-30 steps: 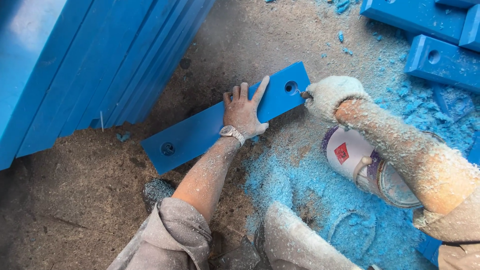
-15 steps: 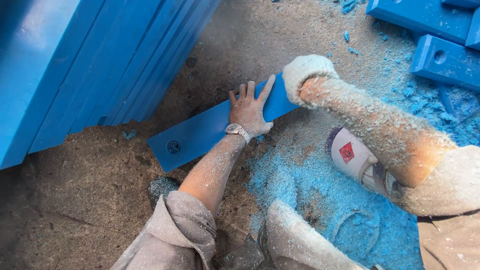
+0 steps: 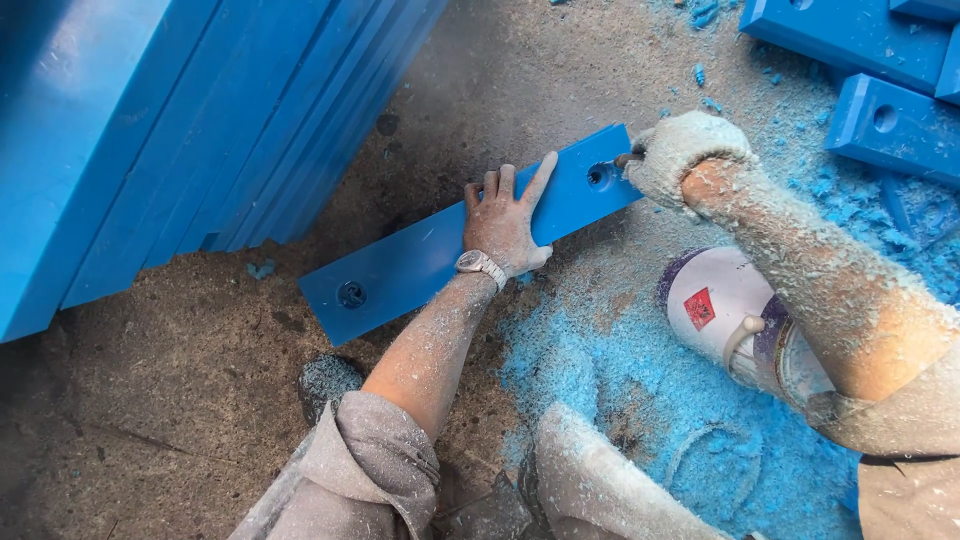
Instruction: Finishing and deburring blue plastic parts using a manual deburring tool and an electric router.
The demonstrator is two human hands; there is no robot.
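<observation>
The right hand [image 3: 680, 150], in a dust-caked work glove, is closed into a fist around a small tool whose metal tip shows at the fist's inner edge; the tool's body is hidden inside the glove, so its kind cannot be told. The tip points at the hole [image 3: 598, 176] near the upper right end of the blue plastic bar [image 3: 420, 262], just beside it; whether it has entered the hole cannot be told. The bar lies flat on the dusty floor [image 3: 180, 400], its long axis running from lower left to upper right, with a second hole [image 3: 351, 294] near the lower left end. The left hand [image 3: 505, 222], bare and wearing a wristwatch [image 3: 480, 264], rests palm down on the bar with fingers spread and flat, pressing rather than grasping, between the two holes but closer to the right-hand one. The gloved fist is therefore the nearer hand to the worked hole, which lies directly to the left of its grip. Outward from the bar: blue shavings [image 3: 640, 400] cover the floor below, a white can [image 3: 730, 320] lies on its side under the right forearm, stacked blue slabs [image 3: 150, 130] stand at upper left, and further blue blocks [image 3: 890, 120] lie at upper right.
</observation>
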